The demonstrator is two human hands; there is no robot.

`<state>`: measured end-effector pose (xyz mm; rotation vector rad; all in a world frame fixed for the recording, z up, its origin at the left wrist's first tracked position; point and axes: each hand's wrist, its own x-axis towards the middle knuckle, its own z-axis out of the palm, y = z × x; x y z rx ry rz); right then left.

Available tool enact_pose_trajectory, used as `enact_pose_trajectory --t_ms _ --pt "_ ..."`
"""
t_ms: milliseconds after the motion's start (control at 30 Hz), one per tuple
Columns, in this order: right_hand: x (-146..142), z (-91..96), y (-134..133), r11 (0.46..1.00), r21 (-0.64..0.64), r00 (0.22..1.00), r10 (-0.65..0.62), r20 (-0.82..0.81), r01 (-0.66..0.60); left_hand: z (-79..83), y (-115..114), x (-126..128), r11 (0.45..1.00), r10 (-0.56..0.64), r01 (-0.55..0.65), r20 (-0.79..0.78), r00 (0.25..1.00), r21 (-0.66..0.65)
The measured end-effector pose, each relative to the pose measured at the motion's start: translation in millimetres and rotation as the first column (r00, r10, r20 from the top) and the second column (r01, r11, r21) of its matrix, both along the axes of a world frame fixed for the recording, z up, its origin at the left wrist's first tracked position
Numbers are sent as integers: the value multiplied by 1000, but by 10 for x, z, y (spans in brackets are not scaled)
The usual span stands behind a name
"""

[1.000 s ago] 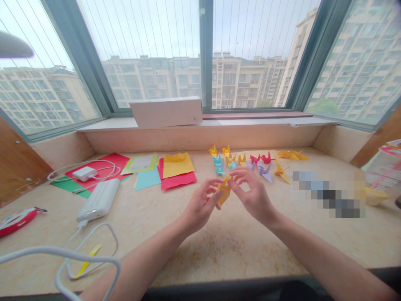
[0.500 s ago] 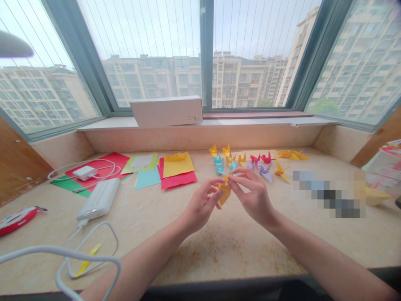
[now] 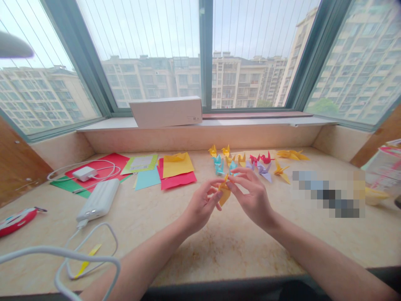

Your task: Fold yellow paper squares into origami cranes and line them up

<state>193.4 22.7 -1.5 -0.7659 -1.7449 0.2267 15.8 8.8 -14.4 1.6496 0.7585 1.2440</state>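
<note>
My left hand [image 3: 200, 205] and my right hand [image 3: 252, 196] meet above the stone sill, both pinching one small orange folded paper piece [image 3: 224, 193]. The left thumb and fingers hold its lower left side. My right fingertips grip its top point. Just behind the hands stands a cluster of several finished paper cranes [image 3: 247, 161] in yellow, blue, red, purple and orange. A loose stack of coloured paper sheets [image 3: 175, 169] lies to the left of the cranes.
A white power bank [image 3: 98, 200] with a white cable [image 3: 90, 251] lies at the left, next to a white charger [image 3: 84, 172] on red and green sheets. A white box [image 3: 166, 110] sits on the window ledge. A red case [image 3: 15, 219] lies far left.
My right fingers have shifted slightly left along the top of the orange piece. The left hand has barely moved.
</note>
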Motion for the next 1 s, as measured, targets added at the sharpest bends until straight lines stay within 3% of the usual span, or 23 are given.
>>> enact_pose_trajectory --t_ms 167,500,867,1000 --pt "26 -37 45 997 66 999 -30 45 27 -2 -2 -4 1000 9 -9 -30 1000 1" --pt "70 -40 60 991 132 952 -44 301 4 64 -51 -20 999 50 -51 -89 995 -12" --pt "9 21 18 995 58 990 78 119 -86 110 -71 -21 1000 13 -14 -76 997 -9" --pt "24 50 24 993 52 987 103 120 -110 106 -68 -25 999 33 -33 -58 998 1"
